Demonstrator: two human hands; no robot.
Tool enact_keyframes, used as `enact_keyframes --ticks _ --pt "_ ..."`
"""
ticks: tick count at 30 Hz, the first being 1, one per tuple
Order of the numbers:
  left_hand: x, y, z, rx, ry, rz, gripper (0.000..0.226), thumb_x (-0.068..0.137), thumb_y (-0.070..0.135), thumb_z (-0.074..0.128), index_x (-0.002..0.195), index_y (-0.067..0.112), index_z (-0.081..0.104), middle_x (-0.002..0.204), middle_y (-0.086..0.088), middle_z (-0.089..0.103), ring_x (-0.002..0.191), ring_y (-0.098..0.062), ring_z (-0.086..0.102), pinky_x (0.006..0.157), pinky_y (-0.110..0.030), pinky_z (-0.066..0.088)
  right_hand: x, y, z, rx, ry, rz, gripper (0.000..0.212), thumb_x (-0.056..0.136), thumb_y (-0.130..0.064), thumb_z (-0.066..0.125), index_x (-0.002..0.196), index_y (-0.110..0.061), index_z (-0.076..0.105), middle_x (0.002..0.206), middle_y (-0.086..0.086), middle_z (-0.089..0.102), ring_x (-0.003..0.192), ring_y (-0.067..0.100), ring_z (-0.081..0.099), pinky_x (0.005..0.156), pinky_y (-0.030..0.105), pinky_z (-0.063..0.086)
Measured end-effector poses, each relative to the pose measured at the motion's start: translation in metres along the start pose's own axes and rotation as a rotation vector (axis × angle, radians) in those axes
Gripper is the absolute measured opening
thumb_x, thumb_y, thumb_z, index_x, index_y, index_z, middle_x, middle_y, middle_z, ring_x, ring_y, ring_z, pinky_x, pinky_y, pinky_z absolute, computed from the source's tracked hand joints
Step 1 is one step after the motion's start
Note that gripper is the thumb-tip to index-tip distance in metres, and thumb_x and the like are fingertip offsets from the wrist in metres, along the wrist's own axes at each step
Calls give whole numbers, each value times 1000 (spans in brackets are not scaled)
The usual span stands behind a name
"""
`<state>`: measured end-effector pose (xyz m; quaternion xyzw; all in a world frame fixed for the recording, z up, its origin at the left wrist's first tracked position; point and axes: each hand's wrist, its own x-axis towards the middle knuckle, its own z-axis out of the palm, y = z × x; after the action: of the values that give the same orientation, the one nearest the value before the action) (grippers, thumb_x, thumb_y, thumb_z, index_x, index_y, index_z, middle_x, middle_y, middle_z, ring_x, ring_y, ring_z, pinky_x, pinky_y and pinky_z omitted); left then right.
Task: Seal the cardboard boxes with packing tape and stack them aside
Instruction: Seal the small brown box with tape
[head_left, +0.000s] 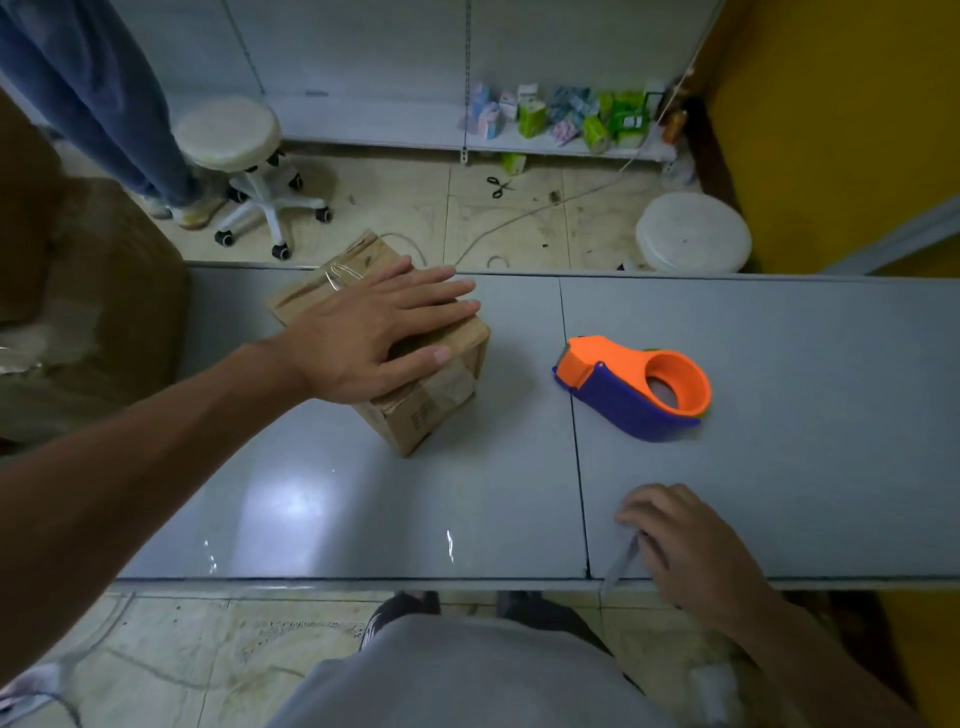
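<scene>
On the grey counter, seen from the head camera, a small cardboard box sits left of the middle. It is turned at an angle to the counter's edges, with one corner pointing toward the person. Clear tape glints across its top near the far side, and worn labels show on the side facing the camera.

The left hand lies flat on top of the box, palm down. Its fingers are straight and spread wide, reaching to the far right edge of the top, and they grip nothing.

An orange and purple tape dispenser lies on the counter to the right of the box, apart from it and touched by neither hand.

The right hand rests near the counter's near edge, well apart from the dispenser, with its fingers curled. A thin pale strip runs from under the fingertips toward the edge. I cannot tell whether the fingers pinch it or only rest on it.

Beyond the counter, on the tiled floor, stand a wheeled white stool and a second round stool. A pair of scissors lies between them. A low shelf carries small colourful cartons. Someone's legs in blue jeans stand at the far left.
</scene>
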<state>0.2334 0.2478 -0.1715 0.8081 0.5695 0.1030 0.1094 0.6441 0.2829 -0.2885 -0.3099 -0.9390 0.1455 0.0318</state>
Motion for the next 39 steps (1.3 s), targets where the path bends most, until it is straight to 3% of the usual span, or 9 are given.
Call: enact_keyframes --ticks 4,8,12,19,23,26,34,36,39 --pt "-1 -2 0 0 14 27 60 100 55 26 151 25 34 159 4 27 150 -11 12 122 -45 8 24 -11 0 -42 84 19 10 76 -12 71 77 -19 65 77 -4 60 70 18 56 59 28 45" --pt "-2 -5 -5 -22 -9 89 59 100 54 29 150 23 38 159 3 29 150 -10 13 122 -46 10 39 -22 17 37 241 230 6 85 -15 61 84 -15 66 82 -2 61 78 18 57 59 29 48" --pt "-2 -7 -7 -30 -40 117 60 99 55 29 148 23 41 158 2 31 150 -11 14 122 -48 10 46 -29 30 131 342 357 7 85 -5 66 87 -12 66 82 3 62 75 22 58 61 34 49" --pt "-1 -7 -8 -24 -39 113 56 100 51 32 149 24 40 158 2 31 150 -11 14 123 -45 8 68 -19 19 81 414 321 31 89 -31 43 85 -11 67 76 5 65 68 27 61 59 33 47" --pt "1 -8 -8 -36 -39 113 56 100 52 32 148 24 41 158 3 32 150 -10 15 123 -46 9 37 -6 8 166 345 197 36 79 -21 45 98 -9 72 98 5 69 93 17 57 80 25 43" --pt "4 -8 -9 -56 -22 123 56 99 52 35 147 23 44 156 2 35 149 -10 17 122 -48 13 10 -2 14 120 212 57 31 78 -24 54 100 -14 73 114 2 66 107 16 54 90 35 44" --pt "31 17 2 -89 -27 287 50 99 48 42 138 19 55 151 1 43 146 -12 28 120 -49 21 6 -17 22 19 259 136 26 87 -34 54 87 -17 73 82 -3 64 74 19 58 65 33 44" --pt "36 20 4 -115 -26 298 50 98 48 43 138 20 54 151 2 44 146 -12 28 120 -48 21 -9 -2 15 6 269 269 22 88 -29 57 90 -14 73 81 1 65 73 22 60 64 34 45" --pt "39 20 3 -121 -30 312 50 98 48 43 139 21 52 151 1 43 146 -12 27 120 -48 20 -31 39 -13 87 450 779 23 88 -15 65 107 -2 68 96 18 67 87 39 61 78 45 49"
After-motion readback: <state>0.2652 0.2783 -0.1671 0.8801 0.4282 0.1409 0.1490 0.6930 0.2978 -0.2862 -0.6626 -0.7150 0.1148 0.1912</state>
